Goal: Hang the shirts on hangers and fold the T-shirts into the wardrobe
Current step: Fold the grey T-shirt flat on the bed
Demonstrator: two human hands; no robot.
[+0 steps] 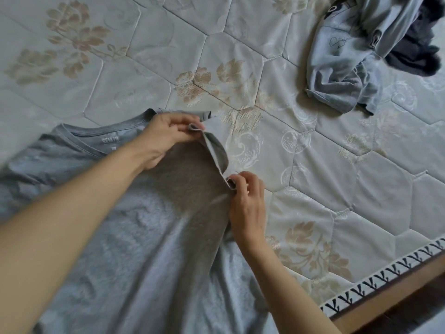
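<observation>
here, both hands pinch a sleeve hem of the grey t-shirt (pixel 149 237) lying flat on the mattress (pixel 349 177).
the left hand (pixel 166 138) pinches the hem's far end, the right hand (pixel 245 201) its near end; the printed neck label reads mirrored, roughly "semir". a crumpled pale garment (pixel 349 61) and dark cloth (pixel 419 54) lie well apart, top right.

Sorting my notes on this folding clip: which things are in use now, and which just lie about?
In use: plain grey cotton T-shirt, its sleeve pinched by left hand and right hand.
Lying about: crumpled light blue printed garment, dark crumpled garment, quilted floral mattress.
</observation>
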